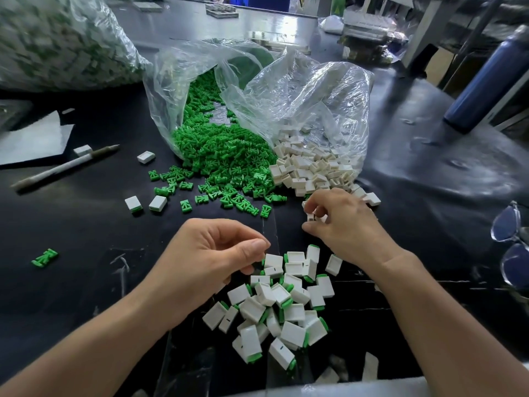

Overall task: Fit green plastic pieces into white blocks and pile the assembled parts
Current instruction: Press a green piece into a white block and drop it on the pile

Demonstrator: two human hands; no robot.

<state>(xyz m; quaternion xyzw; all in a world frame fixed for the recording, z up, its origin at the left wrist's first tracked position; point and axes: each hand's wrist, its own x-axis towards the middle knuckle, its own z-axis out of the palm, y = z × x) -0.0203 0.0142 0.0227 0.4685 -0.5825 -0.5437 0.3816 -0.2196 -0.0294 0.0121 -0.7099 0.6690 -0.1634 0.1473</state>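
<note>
Black and glossy, the surface is carrying two clear plastic bags lying open side by side. The left bag is spilling a heap of green pieces, and the right bag is spilling a heap of white blocks; the two heaps are touching where they meet.

The right hand is reaching to the near edge of the white heap, its grip pinching a single white block between thumb and fingertips. The left hand is hovering over the far left edge of the pile of assembled parts, its fingers curling inward with the thumb lying against the forefinger; whether that grip is enclosing anything I cannot tell.

The pile is lying near the person, between the two forearms. A lone green piece is lying well apart at the left. A pen is lying at the far left, a blue bottle and a pair of glasses at the right.
</note>
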